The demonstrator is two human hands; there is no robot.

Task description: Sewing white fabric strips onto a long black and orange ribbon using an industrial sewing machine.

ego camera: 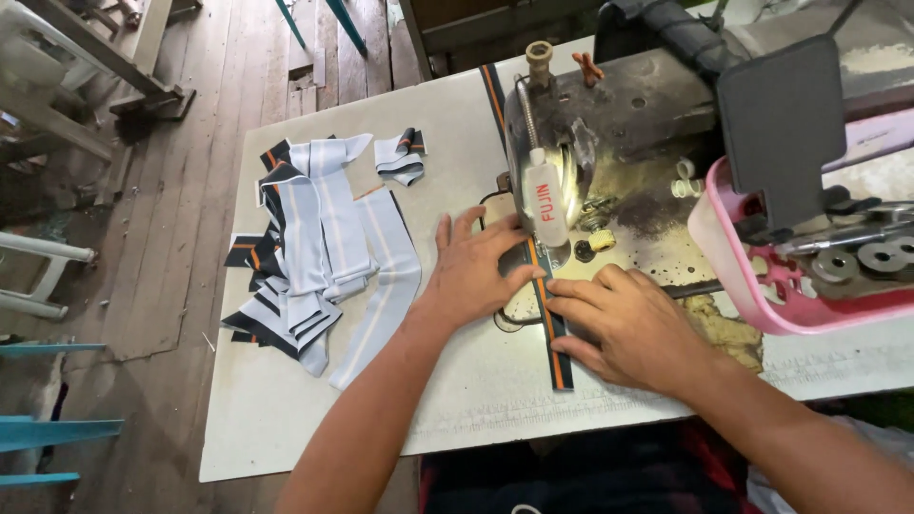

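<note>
At a worn sewing machine (571, 143), the left hand (473, 271) and right hand (624, 328) press flat, fingers spread, gripping nothing, on a dark orange-striped strip (552, 328). The strip runs lengthwise toward the table's near edge, seemingly under the needle. Cut pieces (314, 257) lie well apart, leftward.

A narrow dark fabric strip (554, 333) with an orange stripe lies flat on the counter, running from the near edge under the sewing machine's head.
</note>
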